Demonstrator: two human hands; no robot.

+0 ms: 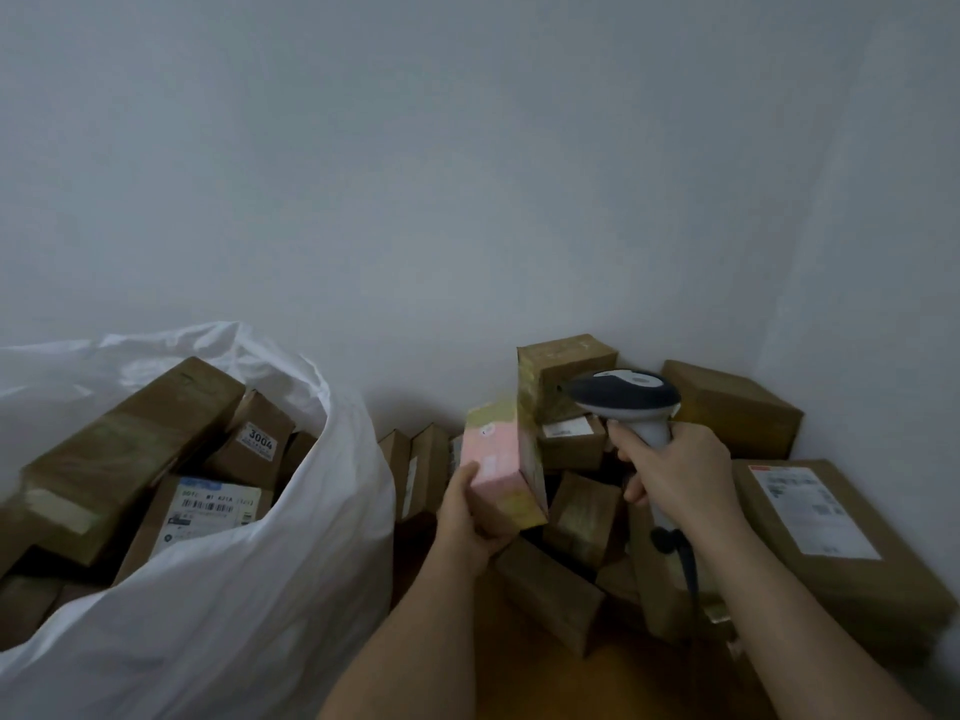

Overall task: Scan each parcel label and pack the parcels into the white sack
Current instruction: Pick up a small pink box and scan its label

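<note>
— What's in the head view, then?

— The left hand (470,517) grips a small parcel (506,467) from below, fingers curled round its lower end, holding it up nearly on end with a pinkish-lit face turned toward the camera. The right hand (670,470) is wrapped round the handle of a barcode scanner (623,402), whose dark head points left at the parcel; a cable hangs from the handle's base.

— And the sack?

— The white sack (291,553) stands open at the left, already holding several brown boxes. One near the top bears a sticker reading 3004 (258,439), and another below it shows a white barcode label (210,504).

— Anything else about?

— A pile of brown parcels (582,517) lies behind and beneath both hands, against the pale wall (467,174). At the right sits a large flat box (841,543) with a white shipping label on top.
</note>
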